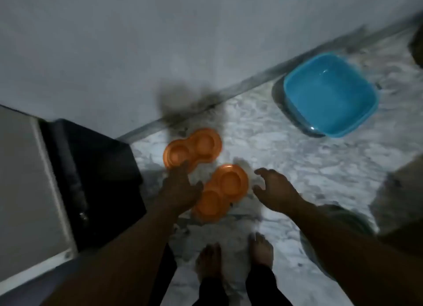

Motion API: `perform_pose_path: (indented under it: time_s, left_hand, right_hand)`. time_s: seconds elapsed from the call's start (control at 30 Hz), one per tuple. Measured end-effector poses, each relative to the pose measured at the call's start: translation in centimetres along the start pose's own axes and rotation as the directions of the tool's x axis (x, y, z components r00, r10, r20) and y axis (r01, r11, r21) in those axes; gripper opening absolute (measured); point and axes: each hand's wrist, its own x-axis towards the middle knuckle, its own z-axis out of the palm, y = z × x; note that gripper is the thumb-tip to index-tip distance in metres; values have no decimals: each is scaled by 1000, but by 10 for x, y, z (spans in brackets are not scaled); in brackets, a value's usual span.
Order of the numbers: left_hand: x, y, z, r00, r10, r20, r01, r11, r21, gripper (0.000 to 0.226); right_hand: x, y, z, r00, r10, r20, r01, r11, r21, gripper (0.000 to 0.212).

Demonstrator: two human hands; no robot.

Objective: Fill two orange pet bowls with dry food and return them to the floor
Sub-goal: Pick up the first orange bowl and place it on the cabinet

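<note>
Two orange double pet bowls lie on the marble floor, both looking empty. The far bowl [192, 148] sits near the wall. The near bowl [220, 192] lies just ahead of my bare feet. My left hand [180, 186] reaches down with fingers spread, its fingertips over the near rim of the far bowl and its palm beside the near bowl's left side. My right hand [274, 190] hovers open just right of the near bowl, fingers spread and holding nothing. The picture is blurred by motion.
A blue square tub [329, 95] with water stands on the floor at the right by the wall. A dark cabinet or box [91, 175] and a white panel [27, 186] stand at the left. A dark smudge [183, 104] marks the wall's foot.
</note>
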Motion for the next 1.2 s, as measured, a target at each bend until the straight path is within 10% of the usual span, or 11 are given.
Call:
perform_pose_path:
  time_s: [0.27, 0.57, 0.87, 1.2]
  left_hand:
    - [129, -123, 184, 875, -401, 269, 424, 905, -29, 110]
    - [127, -165, 239, 896, -440, 56, 442, 877, -191, 65]
    - [106, -107, 167, 906, -397, -145, 329, 878, -346, 53]
    - [-11, 58, -72, 898, -326, -295, 205, 904, -376, 44]
  right_hand:
    - [167, 106, 158, 995, 99, 26, -99, 995, 18, 66]
    - [203, 120, 196, 989, 101, -113, -93, 993, 70, 63]
    - [173, 94, 122, 980, 114, -164, -84, 981, 177, 56]
    - [32, -39, -95, 976, 151, -160, -88, 935, 342, 72]
